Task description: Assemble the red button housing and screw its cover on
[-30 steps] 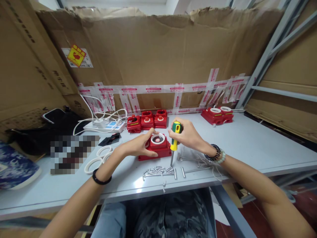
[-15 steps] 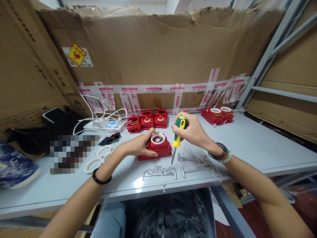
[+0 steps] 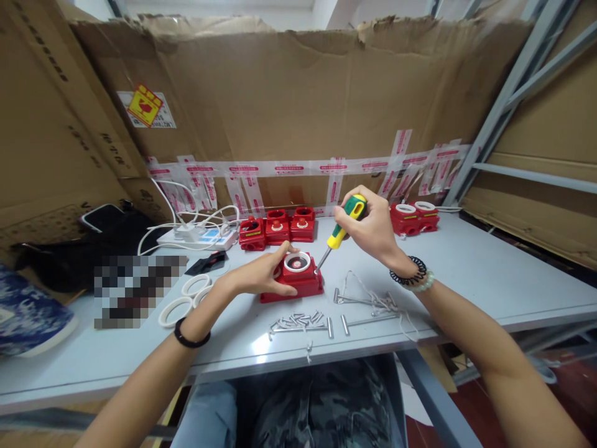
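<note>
My left hand (image 3: 268,270) grips the left side of a red box (image 3: 305,285) that has a white ring (image 3: 297,262) on top. Fingers and thumb spread around it, hiding its left part. In my right hand (image 3: 373,227) is a screwdriver (image 3: 346,221) with a green and yellow handle, held tilted. Its tip meets the right edge of the box, where a small shiny screw seems to sit. Just in front of the box lies a heap of loose screws (image 3: 298,320). Metal T-shaped rods (image 3: 368,320) with white string rest to the right of them.
Several red housings (image 3: 277,227) stand at the back, with more red boxes (image 3: 415,218) at back right. White rings (image 3: 176,311) lie at left near a power strip (image 3: 200,236) with tangled cables. A cardboard wall (image 3: 298,99) closes off the rear.
My right hand has raised the screwdriver from the screw heap to the right edge of the red box, tilting it more. My left hand stays on the box.
</note>
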Available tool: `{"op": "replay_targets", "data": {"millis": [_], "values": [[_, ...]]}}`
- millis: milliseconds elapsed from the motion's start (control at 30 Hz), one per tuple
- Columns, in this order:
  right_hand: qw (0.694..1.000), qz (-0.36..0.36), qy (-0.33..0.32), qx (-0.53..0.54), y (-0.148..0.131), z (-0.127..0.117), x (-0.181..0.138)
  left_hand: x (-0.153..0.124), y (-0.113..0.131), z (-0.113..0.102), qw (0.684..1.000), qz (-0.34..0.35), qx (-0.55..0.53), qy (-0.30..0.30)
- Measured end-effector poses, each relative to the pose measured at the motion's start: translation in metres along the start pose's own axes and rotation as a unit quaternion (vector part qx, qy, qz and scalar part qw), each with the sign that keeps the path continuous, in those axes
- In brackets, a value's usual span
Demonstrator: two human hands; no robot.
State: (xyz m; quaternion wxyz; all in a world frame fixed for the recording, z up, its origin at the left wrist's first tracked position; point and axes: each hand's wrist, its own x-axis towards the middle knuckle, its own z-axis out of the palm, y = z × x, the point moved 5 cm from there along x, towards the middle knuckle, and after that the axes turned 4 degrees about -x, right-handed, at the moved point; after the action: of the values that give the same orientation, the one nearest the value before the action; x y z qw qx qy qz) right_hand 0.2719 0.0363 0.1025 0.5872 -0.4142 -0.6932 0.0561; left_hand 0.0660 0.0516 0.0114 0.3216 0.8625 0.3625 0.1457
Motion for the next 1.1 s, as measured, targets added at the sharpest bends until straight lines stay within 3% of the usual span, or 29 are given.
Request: {"op": "replay_targets", "data": {"millis": [400, 667, 1100], "values": [[1.000, 0.001, 0.006, 0.001, 0.001, 0.001, -0.002, 0.000, -0.004, 0.001, 1.000, 0.000, 0.016, 0.003], [0.997, 0.062, -0.007, 0.046, 0.013, 0.001, -0.008, 0.000, -0.002, 0.000, 1.000, -0.005, 0.011, 0.004], [0.992, 0.089, -0.009, 0.094, 0.024, 0.004, -0.010, 0.000, -0.003, 0.000, 1.000, -0.005, 0.021, 0.004]]}}
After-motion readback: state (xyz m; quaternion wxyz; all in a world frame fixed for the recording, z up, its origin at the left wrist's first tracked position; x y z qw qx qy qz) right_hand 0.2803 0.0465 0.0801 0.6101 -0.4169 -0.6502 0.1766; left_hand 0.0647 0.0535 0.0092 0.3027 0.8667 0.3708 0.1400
